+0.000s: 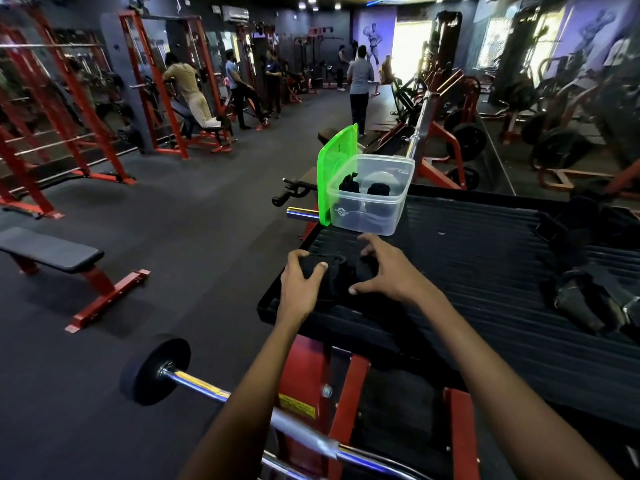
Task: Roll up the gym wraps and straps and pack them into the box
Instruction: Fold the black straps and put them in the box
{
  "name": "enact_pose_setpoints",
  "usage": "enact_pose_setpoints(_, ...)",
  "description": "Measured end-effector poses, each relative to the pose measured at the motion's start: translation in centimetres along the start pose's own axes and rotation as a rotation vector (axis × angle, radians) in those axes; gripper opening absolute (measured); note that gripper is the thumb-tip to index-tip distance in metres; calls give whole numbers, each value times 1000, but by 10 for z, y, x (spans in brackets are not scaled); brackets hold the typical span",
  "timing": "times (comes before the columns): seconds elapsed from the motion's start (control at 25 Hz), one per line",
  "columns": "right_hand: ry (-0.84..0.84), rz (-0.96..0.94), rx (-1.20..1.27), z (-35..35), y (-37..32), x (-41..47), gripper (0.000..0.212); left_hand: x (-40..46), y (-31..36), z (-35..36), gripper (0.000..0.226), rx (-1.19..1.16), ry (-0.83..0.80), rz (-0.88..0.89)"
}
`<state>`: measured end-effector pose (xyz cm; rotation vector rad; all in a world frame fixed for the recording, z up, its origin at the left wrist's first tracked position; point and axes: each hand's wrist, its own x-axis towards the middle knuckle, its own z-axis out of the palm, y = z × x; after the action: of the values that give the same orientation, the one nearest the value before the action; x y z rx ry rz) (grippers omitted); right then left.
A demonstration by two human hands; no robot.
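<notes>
A black wrap (337, 271) lies on the near left corner of the ribbed black platform (485, 244). My left hand (300, 280) grips its left end, fingers curled round the cloth. My right hand (388, 268) hovers over its right end with fingers spread and bent; whether it touches is unclear. Just beyond stands a clear plastic box (372, 195) with a green lid (334, 174) propped upright on its left side. Black rolled wraps (379, 190) sit inside the box. More loose black straps (588, 292) lie at the platform's right.
A chrome barbell (194, 379) with a black plate crosses below my arms, over a red machine frame (311, 375). A flat bench (52, 252) stands on the floor at left. People and red racks fill the far gym floor.
</notes>
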<state>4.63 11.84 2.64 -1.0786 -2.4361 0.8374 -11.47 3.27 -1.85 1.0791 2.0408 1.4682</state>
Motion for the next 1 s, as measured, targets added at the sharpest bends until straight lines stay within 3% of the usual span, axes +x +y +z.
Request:
enact_pose_setpoints(0.16,4,143,23,3,28,-24,119,0,0,-1,22,-18,-5,4)
enact_pose_setpoints(0.32,264,150,304,29,29,-30,102,-1,4,-2,16,-35,6,10)
enact_pose_setpoints(0.4,313,119,364,44,25,-27,97,-1,4,-3,19,-41,57,-24)
enact_pose_setpoints(0.72,176,106,481,53,33,-30,113,-11,6,-5,39,1,96,-75)
enact_pose_setpoints(0.88,178,105,446,52,34,-30,110,-7,3,-6,56,63,20,-66)
enact_pose_setpoints(1.0,162,147,469,52,35,-28,119,-1,3,-19,66,-62,-111,-138)
